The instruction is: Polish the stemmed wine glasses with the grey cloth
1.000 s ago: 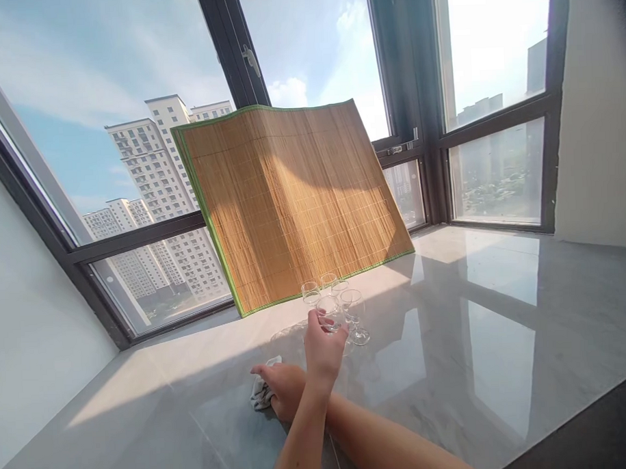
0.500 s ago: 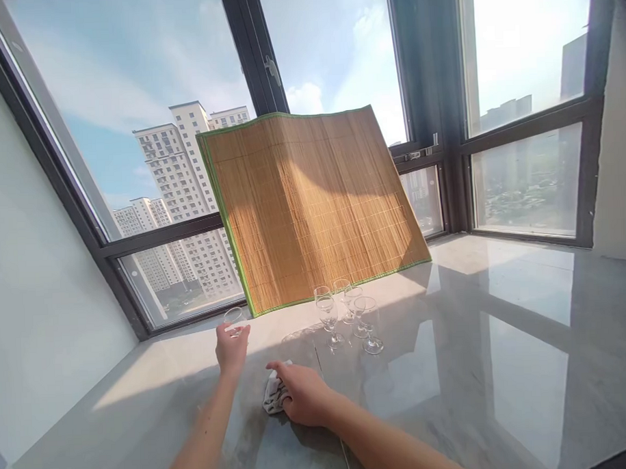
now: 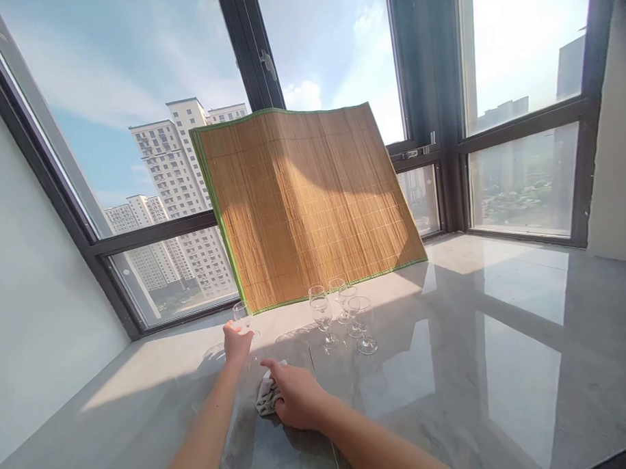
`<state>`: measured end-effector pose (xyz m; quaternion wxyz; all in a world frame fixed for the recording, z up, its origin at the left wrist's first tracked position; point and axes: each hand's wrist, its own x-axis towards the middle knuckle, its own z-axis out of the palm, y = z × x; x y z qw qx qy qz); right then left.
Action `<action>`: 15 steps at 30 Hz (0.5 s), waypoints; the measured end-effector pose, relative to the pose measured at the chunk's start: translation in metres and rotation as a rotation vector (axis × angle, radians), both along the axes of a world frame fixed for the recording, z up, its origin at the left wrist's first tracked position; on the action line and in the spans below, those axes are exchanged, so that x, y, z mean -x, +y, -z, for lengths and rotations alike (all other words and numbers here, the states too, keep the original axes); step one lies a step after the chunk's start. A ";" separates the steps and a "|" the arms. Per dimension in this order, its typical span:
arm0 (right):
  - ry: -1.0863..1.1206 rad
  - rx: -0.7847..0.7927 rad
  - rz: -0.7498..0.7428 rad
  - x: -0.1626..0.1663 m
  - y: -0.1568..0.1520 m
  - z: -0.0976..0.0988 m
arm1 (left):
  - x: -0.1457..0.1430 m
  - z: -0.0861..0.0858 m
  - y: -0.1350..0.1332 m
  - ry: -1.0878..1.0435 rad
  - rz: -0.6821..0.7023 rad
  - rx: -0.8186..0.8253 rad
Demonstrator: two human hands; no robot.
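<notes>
My left hand [image 3: 238,343] is closed around the stem of a clear wine glass [image 3: 242,311], which stands or hovers low over the grey stone surface [image 3: 432,422]; the hand hides part of it. Bunched under my right hand [image 3: 298,397] is a grey-and-white cloth [image 3: 268,395], gripped in the fingers and pressed against the surface. To the right of both hands, several more stemmed glasses stand upright in a cluster, the closest being a wine glass [image 3: 365,345].
A bamboo mat [image 3: 312,200] with green edging leans on the windows behind the glasses. Dark window frames [image 3: 153,233] border the back of the surface, and a white wall [image 3: 31,272] rises at the left. Sunlight and window reflections lie across the shiny stone.
My left hand has moved slightly right with the wine glass, closer to the mat's lower left corner. The right hand stays on the cloth. The whole view has shifted a little.
</notes>
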<state>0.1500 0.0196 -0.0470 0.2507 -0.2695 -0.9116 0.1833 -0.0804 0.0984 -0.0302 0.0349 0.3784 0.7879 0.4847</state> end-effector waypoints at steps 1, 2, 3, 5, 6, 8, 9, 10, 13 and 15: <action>0.010 0.002 0.007 0.000 0.000 0.000 | -0.004 0.002 -0.005 0.008 -0.023 -0.004; 0.021 0.007 0.016 0.001 -0.001 0.000 | -0.010 0.006 -0.011 0.015 -0.045 -0.010; 0.035 0.017 0.028 0.001 -0.001 0.001 | -0.016 0.010 -0.018 0.018 -0.064 -0.018; 0.073 0.050 0.071 0.002 0.000 0.001 | -0.029 0.018 -0.032 0.018 -0.063 -0.036; 0.101 0.072 0.113 0.002 0.001 0.001 | -0.035 0.022 -0.038 0.025 -0.037 -0.047; 0.188 0.131 0.245 0.001 0.005 0.001 | -0.046 0.027 -0.046 0.050 0.007 -0.054; 0.242 0.166 0.325 0.001 0.008 0.000 | -0.050 0.027 -0.047 0.097 0.017 -0.076; 0.295 0.200 0.400 0.000 0.010 0.000 | -0.051 0.027 -0.047 0.154 0.015 -0.087; 0.403 0.256 0.500 -0.004 0.016 -0.002 | -0.049 0.025 -0.039 0.339 -0.032 0.018; 0.412 0.255 0.486 -0.004 0.018 -0.002 | -0.044 0.027 -0.031 0.412 -0.022 0.212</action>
